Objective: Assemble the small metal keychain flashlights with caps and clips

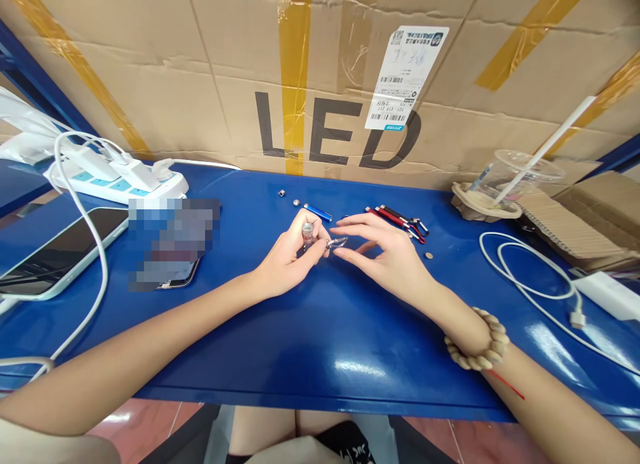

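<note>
My left hand [290, 254] grips a small silver cylinder [307, 234], held upright above the blue table [310, 337]. My right hand [385, 251] meets it from the right, its fingertips pinching a small metal clip [338, 242] that hangs from the cylinder. A blue tube [319, 213] lies just behind my left hand. Several red and black tubes with clips [397, 221] lie behind my right hand. Two tiny silver caps [289, 197] sit farther back.
A large cardboard box marked LED [340, 77] stands as a wall behind the table. At left are a power strip [117, 177], a phone [55, 254] and white cables. At right are a plastic cup with a straw [520, 177], a white cable [530, 284] and a small coin cell [429, 255].
</note>
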Tool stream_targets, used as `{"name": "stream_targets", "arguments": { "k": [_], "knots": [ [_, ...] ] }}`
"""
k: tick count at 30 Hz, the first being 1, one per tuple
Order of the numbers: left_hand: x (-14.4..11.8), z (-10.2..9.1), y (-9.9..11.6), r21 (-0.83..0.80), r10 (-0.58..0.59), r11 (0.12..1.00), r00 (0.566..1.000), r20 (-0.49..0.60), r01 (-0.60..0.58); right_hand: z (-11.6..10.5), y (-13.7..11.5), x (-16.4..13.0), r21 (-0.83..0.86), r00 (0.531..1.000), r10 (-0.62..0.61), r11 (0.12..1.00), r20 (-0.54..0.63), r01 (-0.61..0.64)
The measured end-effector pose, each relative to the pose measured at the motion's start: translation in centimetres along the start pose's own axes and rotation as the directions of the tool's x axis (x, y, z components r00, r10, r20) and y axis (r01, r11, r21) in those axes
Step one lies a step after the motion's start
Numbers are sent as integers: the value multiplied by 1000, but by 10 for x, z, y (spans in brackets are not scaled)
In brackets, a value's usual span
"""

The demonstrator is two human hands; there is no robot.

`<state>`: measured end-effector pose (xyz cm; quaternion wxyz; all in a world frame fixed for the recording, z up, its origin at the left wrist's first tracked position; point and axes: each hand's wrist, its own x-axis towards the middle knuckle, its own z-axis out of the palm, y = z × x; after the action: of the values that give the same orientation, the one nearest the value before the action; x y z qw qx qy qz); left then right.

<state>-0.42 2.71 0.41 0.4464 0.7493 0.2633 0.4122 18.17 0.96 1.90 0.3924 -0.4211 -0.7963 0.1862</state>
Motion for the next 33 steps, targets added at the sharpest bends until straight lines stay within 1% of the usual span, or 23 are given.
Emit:
{"name": "stream_targets", "arguments": {
  "k": [2, 4, 8, 10, 13, 17, 24, 29, 33],
  "knots": [
    [0, 0, -1, -39, 2, 999, 1000, 4, -2, 0, 1, 1, 29, 999, 13, 999, 40, -14],
    [0, 1, -1, -50, 6, 999, 1000, -15, -7, 0, 1, 1, 56, 998, 33, 998, 62, -37],
    [1, 1, -1, -29, 9, 1000, 996, -89, -12, 0, -2, 1, 102, 995, 102, 989, 22, -104],
    [1, 0, -3, 2, 17, 1000, 993, -113, -16, 0, -3, 1, 158, 990, 143, 977, 13, -144],
    [1, 0, -5, 60, 61, 997, 989, -135, -53, 0, -4, 1, 249, 984, 177, 953, 9, -173],
    [2, 1, -7, 114, 109, 989, 981, -163, -91, 2, -2, 1, 313, 985, 169, 937, -24, -153],
    [3, 1, -8, 163, 150, 979, 971, -187, -119, 1, -3, 2, 328, 980, 152, 939, -130, -102],
    [3, 1, -8, 182, 171, 974, 967, -187, -137, 1, -3, 1, 297, 980, 140, 951, -144, -92],
    [3, 1, -8, 203, 196, 966, 963, -184, -158, 1, -2, 1, 249, 984, 125, 964, -129, -90]
  ]
}}
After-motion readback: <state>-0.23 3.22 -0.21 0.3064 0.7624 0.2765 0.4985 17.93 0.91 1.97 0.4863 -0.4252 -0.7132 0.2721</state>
